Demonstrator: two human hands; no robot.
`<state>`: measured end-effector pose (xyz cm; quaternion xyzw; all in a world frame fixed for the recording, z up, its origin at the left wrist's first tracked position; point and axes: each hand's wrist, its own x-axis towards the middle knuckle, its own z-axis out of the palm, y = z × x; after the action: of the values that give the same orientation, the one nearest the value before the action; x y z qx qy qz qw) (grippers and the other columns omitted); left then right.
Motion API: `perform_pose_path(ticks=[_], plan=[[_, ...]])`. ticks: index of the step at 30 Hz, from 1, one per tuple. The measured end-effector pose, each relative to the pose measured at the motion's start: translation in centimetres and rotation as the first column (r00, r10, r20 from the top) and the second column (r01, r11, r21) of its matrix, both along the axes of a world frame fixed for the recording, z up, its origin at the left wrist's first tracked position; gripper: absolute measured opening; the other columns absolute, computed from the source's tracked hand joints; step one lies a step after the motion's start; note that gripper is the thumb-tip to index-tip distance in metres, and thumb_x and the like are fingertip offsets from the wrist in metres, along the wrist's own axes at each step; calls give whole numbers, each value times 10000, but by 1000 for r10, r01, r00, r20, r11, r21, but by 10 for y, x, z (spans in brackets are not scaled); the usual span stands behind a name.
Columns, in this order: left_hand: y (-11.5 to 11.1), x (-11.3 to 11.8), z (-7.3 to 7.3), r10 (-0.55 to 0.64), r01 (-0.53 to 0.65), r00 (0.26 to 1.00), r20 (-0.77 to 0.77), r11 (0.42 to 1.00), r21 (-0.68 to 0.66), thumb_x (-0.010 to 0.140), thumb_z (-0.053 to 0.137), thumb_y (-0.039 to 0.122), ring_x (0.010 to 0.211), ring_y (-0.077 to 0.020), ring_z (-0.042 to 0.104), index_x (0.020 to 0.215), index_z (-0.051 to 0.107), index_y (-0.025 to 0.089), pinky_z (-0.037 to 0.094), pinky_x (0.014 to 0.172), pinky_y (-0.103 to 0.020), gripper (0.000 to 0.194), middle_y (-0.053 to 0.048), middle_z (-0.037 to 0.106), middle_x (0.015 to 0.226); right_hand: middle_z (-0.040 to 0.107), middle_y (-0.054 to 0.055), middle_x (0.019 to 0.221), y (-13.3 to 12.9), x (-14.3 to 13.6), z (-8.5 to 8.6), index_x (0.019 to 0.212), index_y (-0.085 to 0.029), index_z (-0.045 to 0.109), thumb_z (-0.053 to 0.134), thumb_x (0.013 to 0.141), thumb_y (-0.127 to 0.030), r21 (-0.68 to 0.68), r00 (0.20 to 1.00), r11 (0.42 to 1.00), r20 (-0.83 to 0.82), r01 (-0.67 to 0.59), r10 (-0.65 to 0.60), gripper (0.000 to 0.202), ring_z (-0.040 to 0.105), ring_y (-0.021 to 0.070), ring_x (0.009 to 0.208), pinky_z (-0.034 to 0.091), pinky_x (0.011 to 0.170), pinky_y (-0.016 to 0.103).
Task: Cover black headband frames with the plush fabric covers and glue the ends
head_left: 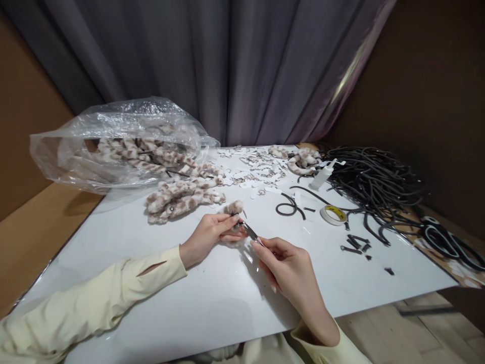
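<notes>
My left hand [207,235] is closed on a small fluffy strip [232,208] with brown and white spots, pinching it between thumb and fingers above the table. A slim silver metal tool [250,232] sits in my closed right hand [290,264]; whether it is tweezers or another hand tool I cannot make out. Its tip meets the fluffy strip beside my left thumb, and my fingers partly hide the contact. Just beyond my left hand lies a bundle of the same spotted fluffy strips [178,199], with small metal rings at some ends.
A clear plastic bag [125,121] of fluffy strips is at back left. White paper scraps [261,167] litter the back. To the right are a small bottle [323,174], a tape roll [333,215], black cords [371,177], cut black pieces [356,242] and dark-handled scissors [443,240].
</notes>
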<state>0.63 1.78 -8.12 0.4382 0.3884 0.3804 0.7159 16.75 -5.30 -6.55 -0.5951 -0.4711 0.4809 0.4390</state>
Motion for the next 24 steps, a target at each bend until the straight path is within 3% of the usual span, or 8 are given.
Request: perform_pose_path(ticks=[24], plan=[[-1,0,1,-15,16,1000,-11,1000,10,693,703,417,755,-174,668,852,703,88,529,716,-263,366,-107,716,825,526,-26,444,0,0,2,713,-129,633,656,680,-509,-34,999,999,-42,-1,-1,383,337,44,277,223,305,191]])
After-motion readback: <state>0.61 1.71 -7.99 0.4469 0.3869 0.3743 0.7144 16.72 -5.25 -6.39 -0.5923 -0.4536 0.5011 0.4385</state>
